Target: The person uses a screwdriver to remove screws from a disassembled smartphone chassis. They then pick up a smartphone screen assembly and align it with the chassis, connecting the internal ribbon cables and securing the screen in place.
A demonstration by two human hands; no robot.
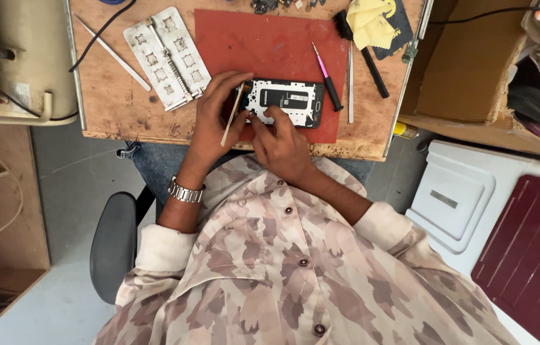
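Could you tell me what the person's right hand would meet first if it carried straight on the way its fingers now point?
The right hand already rests its fingers on the opened phone. Straight on past the phone's far edge, bare red mat follows, and the way looks free up to the small dark parts at the bench's far edge.

Left hand (209,124) curled, fingers pinched tight; right hand (283,144) beside it, fingertips pressing down, seemingly touching; both wrists bent inward
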